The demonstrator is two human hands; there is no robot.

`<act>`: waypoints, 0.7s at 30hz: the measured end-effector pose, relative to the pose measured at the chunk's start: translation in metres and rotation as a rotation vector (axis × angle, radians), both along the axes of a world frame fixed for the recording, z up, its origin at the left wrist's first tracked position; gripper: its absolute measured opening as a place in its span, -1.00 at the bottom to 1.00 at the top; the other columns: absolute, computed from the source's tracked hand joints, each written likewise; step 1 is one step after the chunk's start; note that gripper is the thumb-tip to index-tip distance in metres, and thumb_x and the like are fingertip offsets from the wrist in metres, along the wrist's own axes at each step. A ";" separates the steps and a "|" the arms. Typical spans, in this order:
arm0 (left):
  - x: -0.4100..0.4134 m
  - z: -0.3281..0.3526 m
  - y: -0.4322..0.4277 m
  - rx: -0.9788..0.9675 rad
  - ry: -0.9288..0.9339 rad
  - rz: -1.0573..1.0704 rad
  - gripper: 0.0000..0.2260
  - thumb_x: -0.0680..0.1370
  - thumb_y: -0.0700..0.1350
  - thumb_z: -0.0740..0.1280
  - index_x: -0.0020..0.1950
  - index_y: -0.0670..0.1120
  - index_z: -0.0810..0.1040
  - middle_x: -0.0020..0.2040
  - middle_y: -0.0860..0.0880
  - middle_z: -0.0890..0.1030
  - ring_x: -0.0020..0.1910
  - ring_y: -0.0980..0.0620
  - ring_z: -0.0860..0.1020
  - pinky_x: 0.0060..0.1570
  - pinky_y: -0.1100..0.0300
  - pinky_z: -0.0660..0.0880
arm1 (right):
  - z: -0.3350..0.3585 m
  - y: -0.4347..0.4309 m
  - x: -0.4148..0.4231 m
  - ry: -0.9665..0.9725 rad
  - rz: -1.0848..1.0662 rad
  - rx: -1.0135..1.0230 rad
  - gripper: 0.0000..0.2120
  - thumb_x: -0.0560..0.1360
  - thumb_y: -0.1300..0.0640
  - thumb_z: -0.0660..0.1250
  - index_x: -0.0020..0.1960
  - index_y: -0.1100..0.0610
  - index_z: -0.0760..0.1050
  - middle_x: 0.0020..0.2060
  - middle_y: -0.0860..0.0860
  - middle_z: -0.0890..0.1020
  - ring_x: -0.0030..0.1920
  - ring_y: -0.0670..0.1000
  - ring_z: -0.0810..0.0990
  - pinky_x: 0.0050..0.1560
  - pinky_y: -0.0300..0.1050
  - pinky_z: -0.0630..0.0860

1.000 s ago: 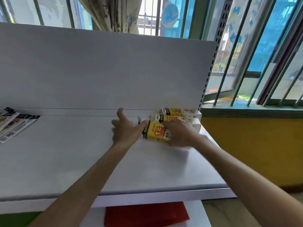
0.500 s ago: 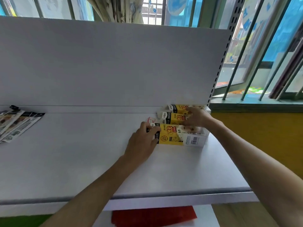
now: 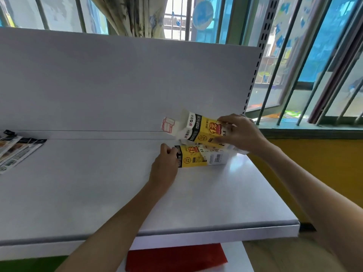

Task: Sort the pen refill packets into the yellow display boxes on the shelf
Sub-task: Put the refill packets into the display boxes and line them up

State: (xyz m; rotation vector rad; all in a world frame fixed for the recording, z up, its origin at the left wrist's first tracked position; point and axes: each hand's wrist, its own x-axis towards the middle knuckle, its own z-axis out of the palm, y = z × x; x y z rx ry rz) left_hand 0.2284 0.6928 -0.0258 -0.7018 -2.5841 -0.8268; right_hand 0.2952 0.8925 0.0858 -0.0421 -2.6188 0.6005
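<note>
Right hand [image 3: 241,132]: fingers curled round the right end of the upper yellow display box [image 3: 202,127], firm hold. Box is off the shelf [image 3: 98,183] and tilted, left end higher. Its white end flap [image 3: 168,124] hangs open at the left, red outline print on it. Two yellow printed faces show on it. Can't tell whether that's one box seen on two sides or two boxes held together.

Left hand [image 3: 164,165]: fingers curled, pinching the left end of the lower yellow display box [image 3: 200,157]. That box lies flat on the shelf, long side left to right, barcode on its white right end. It sits at the far right of the shelf, just in front of the back panel [image 3: 117,85]. The upper box hangs directly above and slightly behind it. Whether the two touch is hidden by the right hand.

Pen refill packets [image 3: 17,150]: fanned flat at the far left of the shelf, against the back panel, partly cut off by the frame edge. Well apart from both boxes and both hands. Can't tell whether either box has any packets in it.

Other: perforated upright [image 3: 255,65] at the right edge of the back panel, window bars [image 3: 306,79] to the right of it, curtain [image 3: 137,16] above the panel. Red sheet [image 3: 174,258] on the lower shelf, near edge.
</note>
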 end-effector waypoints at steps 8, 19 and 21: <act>-0.010 0.003 -0.045 0.303 -0.175 0.024 -0.80 0.54 -0.21 0.27 0.15 -0.17 0.55 0.16 -0.15 0.44 -0.05 -0.05 0.54 0.05 0.19 0.44 | -0.036 -0.027 0.020 -0.627 0.071 0.195 -0.48 0.38 0.07 0.46 0.31 0.02 0.43 0.19 0.00 0.53 0.15 0.04 0.48 0.18 -0.11 0.44; 0.002 0.048 -0.162 0.173 -0.024 0.125 -0.62 0.52 -0.07 0.28 0.34 -0.01 0.39 0.19 -0.04 0.49 0.14 -0.01 0.44 0.07 0.18 0.36 | -0.009 -0.164 -0.027 -0.133 0.209 0.023 -0.43 0.45 -0.03 0.38 0.41 0.04 0.32 0.27 -0.01 0.49 0.18 -0.03 0.49 0.15 -0.16 0.41; 0.006 0.055 -0.204 0.138 -0.003 0.147 -0.60 0.52 -0.05 0.29 0.36 -0.02 0.38 0.20 -0.06 0.50 0.18 -0.04 0.42 0.14 0.12 0.37 | -0.008 -0.211 -0.044 -0.071 0.256 0.020 -0.47 0.46 0.02 0.37 0.39 0.10 0.35 0.24 0.03 0.52 0.20 0.00 0.49 0.18 -0.15 0.39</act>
